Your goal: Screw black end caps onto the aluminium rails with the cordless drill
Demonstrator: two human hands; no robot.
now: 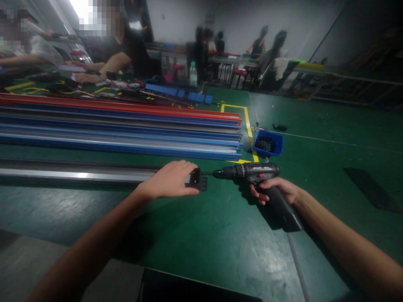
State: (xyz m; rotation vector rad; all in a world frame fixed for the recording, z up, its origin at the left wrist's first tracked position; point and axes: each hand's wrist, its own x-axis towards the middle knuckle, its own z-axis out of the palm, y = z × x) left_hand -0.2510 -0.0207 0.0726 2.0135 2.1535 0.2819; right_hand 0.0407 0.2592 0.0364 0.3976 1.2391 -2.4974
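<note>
A long dark metal rail (72, 174) lies on the green floor, running left to right. My left hand (171, 180) is closed over its right end, pressing a black end bracket (199, 180) onto it. My right hand (272, 188) grips the handle of a black cordless drill (252, 172). The drill lies level and points left, with its bit tip at the bracket.
Several long blue, grey and red rails (119, 126) lie stacked behind. A blue bin (268, 142) of black parts stands beside yellow floor tape. A dark mat (371, 188) lies at right. Other people sit working at the back left and far back.
</note>
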